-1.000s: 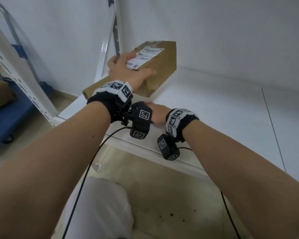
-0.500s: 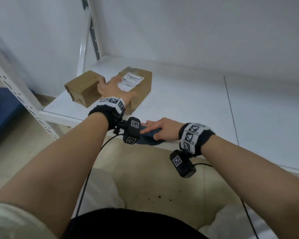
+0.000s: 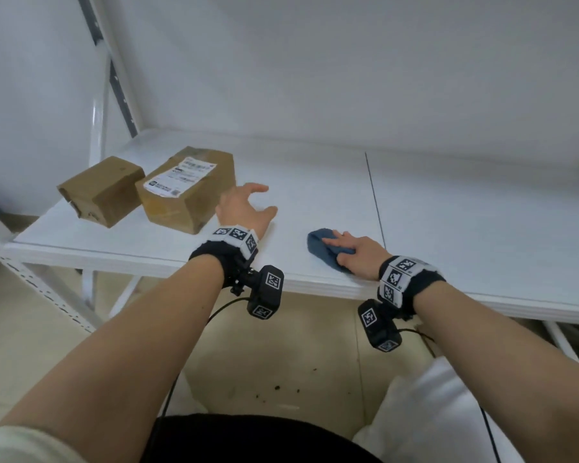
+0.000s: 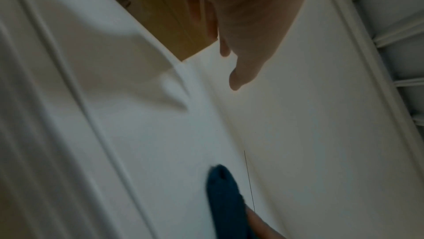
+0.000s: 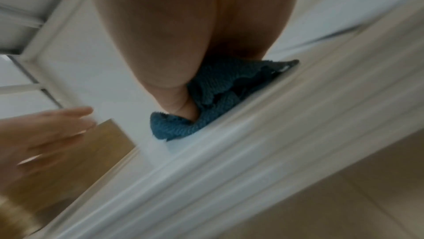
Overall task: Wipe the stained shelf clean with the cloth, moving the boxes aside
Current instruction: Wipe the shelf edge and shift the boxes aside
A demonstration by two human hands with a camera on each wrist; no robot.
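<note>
My left hand (image 3: 244,208) has come off the big box (image 3: 186,188), which a second ago it was pushing; now it hangs just to the right of that box, fingers spread and holding nothing. Both boxes now sit at the left end of the shelf (image 3: 315,182), the small box (image 3: 101,190) just left of the big one. My right hand (image 3: 355,253) has slid the cloth (image 3: 325,250) rightwards along the front edge and presses it flat, fingers laid over the top, thumb tucked into the folds. I judge the clearing is done and the freed middle stretch is open for wiping.

The cloth is blue, ribbed, bunched into a wad, lying near the front lip, well apart from the boxes. The shelf is white with a thin dark seam just right of the cloth; I can't make out any stain on it from here.
</note>
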